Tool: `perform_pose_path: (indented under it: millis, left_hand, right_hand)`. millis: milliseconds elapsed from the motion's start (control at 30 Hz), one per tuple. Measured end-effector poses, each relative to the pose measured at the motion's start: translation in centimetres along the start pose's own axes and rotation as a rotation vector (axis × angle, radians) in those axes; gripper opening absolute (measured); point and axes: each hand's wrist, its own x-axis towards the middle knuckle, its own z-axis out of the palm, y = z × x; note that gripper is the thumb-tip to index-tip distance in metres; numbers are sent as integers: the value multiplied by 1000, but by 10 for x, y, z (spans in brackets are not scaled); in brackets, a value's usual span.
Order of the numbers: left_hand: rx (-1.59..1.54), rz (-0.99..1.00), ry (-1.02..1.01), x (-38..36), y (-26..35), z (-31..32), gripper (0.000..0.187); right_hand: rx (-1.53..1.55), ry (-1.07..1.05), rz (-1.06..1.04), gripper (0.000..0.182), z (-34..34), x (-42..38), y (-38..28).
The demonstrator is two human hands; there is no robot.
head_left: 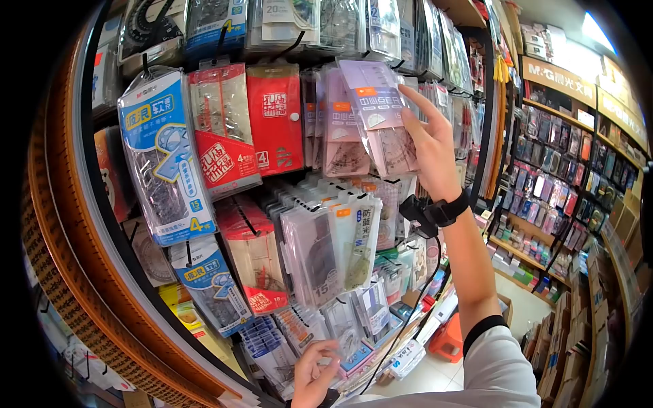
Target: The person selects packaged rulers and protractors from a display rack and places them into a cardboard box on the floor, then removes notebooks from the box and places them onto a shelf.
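One lilac packet point(381, 122), right edge pinched in right fingers point(423, 105); left fingers point(318, 348) half-curled, apart; aisle floor point(517, 289) rightward

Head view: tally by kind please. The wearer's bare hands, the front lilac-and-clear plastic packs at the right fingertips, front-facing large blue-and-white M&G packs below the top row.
Bare hands: 2 (left hand, right hand)
Front lilac-and-clear plastic pack: 1
Large blue-and-white M&G packs: 2 (upper pack, lower pack)
Total: 5
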Motion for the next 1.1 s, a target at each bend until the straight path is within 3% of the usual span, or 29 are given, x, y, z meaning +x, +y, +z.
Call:
perform_pose_path:
  millis: [233,333,733,833,900,1000,1100]
  left_hand:
    - [-5,-16,-4,1,4,4,30]
    - [-13,-50,-11,2,-2,5,28]
    - [35,-111,-127,-9,-8,3,27]
    - [25,-123,-142,-15,-10,-4,26]
    - [6,-143,-173,-20,-7,-8,26]
    - [-26,-173,-175,-29,-5,-9,27]
    - [-3,-159,-119,-30,-4,-8,28]
  right_hand:
    - [-78,-48,35,36,-4,7,7]
    - [-469,-100,87,38,12,-5,8]
    - [-965,-245,-170,56,49,42,48]
    - [-1106,-348,-96,67,56,42,51]
    - [-1114,-500,109,83,59,40,45]
    - [-1067,-537,186,85,62,31,33]
    - [-1018,-319,-104,82,52,4,37]
